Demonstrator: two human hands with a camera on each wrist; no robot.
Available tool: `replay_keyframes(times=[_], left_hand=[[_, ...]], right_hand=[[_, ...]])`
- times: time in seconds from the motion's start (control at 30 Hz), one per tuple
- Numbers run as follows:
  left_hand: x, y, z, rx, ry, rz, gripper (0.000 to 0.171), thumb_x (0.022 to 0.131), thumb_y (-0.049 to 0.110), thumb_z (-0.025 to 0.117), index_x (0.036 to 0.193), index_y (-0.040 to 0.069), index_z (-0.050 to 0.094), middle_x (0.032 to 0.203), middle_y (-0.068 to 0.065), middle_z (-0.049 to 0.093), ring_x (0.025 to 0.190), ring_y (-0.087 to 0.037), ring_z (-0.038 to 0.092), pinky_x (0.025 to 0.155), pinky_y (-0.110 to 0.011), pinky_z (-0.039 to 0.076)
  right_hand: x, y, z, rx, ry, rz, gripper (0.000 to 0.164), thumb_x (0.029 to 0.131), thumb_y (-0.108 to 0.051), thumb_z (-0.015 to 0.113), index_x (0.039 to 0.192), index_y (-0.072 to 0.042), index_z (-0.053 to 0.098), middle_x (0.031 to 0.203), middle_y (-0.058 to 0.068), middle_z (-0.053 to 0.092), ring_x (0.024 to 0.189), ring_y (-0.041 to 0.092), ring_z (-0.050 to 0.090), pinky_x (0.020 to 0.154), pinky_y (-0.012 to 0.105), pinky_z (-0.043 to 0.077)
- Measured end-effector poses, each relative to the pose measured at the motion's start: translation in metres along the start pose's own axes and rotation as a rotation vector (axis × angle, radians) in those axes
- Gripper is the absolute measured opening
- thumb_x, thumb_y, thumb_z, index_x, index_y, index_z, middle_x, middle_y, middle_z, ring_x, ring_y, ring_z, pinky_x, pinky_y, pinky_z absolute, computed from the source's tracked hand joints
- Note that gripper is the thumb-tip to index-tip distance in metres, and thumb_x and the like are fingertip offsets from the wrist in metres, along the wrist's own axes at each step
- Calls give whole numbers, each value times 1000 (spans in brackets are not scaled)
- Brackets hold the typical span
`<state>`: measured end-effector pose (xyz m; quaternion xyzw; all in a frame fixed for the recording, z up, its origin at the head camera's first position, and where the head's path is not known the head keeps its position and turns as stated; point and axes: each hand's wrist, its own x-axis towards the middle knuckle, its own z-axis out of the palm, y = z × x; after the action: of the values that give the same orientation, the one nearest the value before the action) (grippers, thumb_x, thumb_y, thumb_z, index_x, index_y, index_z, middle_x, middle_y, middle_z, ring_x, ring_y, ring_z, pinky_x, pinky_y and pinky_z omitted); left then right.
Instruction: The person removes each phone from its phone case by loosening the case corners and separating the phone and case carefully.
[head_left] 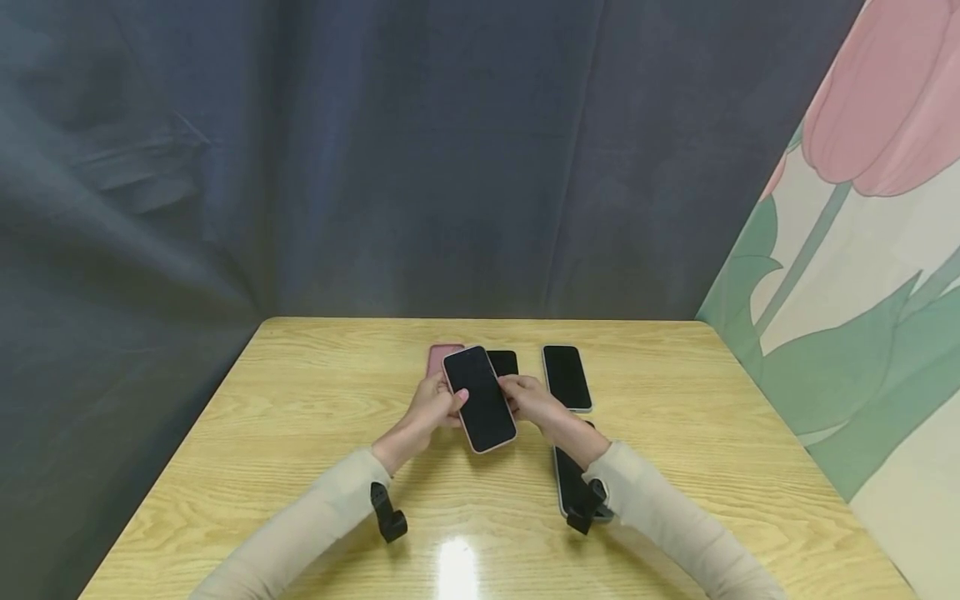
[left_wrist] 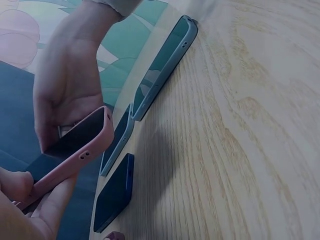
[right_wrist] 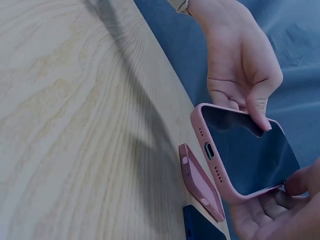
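A phone in a pink case (head_left: pixel 483 404) is held above the table, its dark screen facing up. My left hand (head_left: pixel 433 404) grips its left side, with the thumb lying on the screen. At the opposite edge, my right hand (head_left: pixel 528 398) pinches the case with thumb and fingers. The right wrist view shows the port and speaker holes in the bottom rim of the pink case (right_wrist: pixel 220 170). Behind the held phone lie a second pink case (head_left: pixel 444 353), with no phone in it, and a dark phone (head_left: pixel 504 362), both partly hidden.
Two more phones lie on the wooden table (head_left: pixel 315 433): one at the back right (head_left: pixel 567 377) in a pale case, another (head_left: pixel 572 475) nearer, partly under my right forearm. A dark curtain (head_left: pixel 465 167) hangs behind, and a flower-patterned wall (head_left: pixel 862 333) stands at the right.
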<state>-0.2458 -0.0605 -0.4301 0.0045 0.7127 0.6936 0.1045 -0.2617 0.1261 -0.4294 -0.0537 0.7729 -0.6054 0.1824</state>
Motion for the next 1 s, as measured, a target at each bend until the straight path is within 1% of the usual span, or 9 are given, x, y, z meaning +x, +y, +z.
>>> replay_keyframes(times=[0.13,0.2,0.3,0.47,0.67,0.73,0.8,0.9,1.0], left_hand=[[-1,2,-1,1,24,-22,32,86,9,56,117,6,50,94,-13,59,73,-19,59,64,-37,52],[-1,3,-2,-1,34,-30,29,85,9,56,114,6,52,91,-13,60,70,-19,60,63,-36,52],[-1,3,-3,-7,38,-24,27,85,9,56,112,5,53,90,-12,61,69,-20,61,63,-36,52],[-2,4,-5,-24,19,-19,26,87,10,54,112,4,51,92,-12,62,74,-21,62,66,-35,52],[-5,7,-3,-82,-17,-12,23,86,9,55,104,-2,48,92,-17,61,75,-23,62,69,-36,51],[-6,7,-1,-97,-24,-8,22,85,8,55,102,-3,47,92,-18,60,75,-23,62,70,-36,51],[-6,8,2,-104,-27,-5,21,86,8,54,102,-3,46,93,-19,60,76,-23,62,70,-36,51],[-7,8,4,-92,-24,-1,21,87,9,52,103,-3,46,94,-17,59,78,-22,62,71,-35,51],[-7,8,6,-77,-11,0,21,88,9,51,105,-2,47,95,-16,58,78,-22,62,71,-35,51]], right_hand=[[-1,3,0,1,-10,-2,35,96,-26,37,119,-3,51,93,12,57,78,22,56,71,34,48],[-1,3,0,-10,-14,-4,35,96,-26,37,117,-3,52,91,12,56,77,22,56,71,35,48],[-3,4,0,-27,-15,5,33,96,-24,38,115,-2,53,90,11,56,77,22,55,71,34,47],[-8,6,1,-62,-12,1,31,95,-20,40,113,-1,55,88,8,56,78,19,53,72,32,46],[-11,9,1,-69,-49,-42,30,96,-16,36,106,6,56,86,16,59,79,25,58,72,39,49],[-11,11,2,-54,-30,-41,29,96,-13,35,104,7,56,86,17,60,78,25,59,70,39,49],[-11,11,3,-35,17,-35,28,96,-11,36,102,7,57,82,14,60,73,22,59,66,36,50],[-12,11,6,7,84,-37,28,95,-8,35,98,8,58,78,13,59,69,20,58,61,32,50],[-12,11,8,39,129,-40,29,95,-7,34,98,9,58,78,15,59,68,21,59,59,31,50]])
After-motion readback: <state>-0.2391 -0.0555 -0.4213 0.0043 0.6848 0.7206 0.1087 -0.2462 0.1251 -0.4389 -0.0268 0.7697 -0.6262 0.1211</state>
